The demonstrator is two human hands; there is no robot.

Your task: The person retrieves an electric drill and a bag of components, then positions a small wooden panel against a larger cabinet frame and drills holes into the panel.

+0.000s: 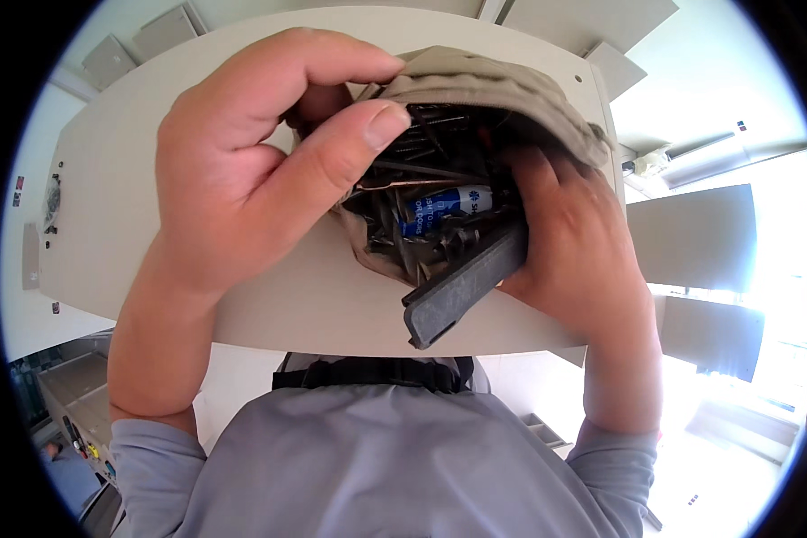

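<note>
A beige cloth tool bag (484, 76) lies with its zip mouth open toward me. My left hand (251, 161) grips the bag's left edge between thumb and forefinger. Inside the bag are several dark drill bits (435, 125), loose metal pieces and a blue-and-white packet (448, 208). My right hand (574, 224) reaches into the bag's right side, its fingertips hidden in the dark interior. A long dark grey bar-like tool part (466, 287) juts out over the near rim, its far end against my right hand. Whether that hand grips it is hidden.
The bag rests on a pale table (332, 314) whose curved near edge runs just before my body. Small dark bits and a clear bag (52, 202) lie at the far left. Grey panels (695, 238) stand off to the right. A tool tray (81, 394) sits at lower left.
</note>
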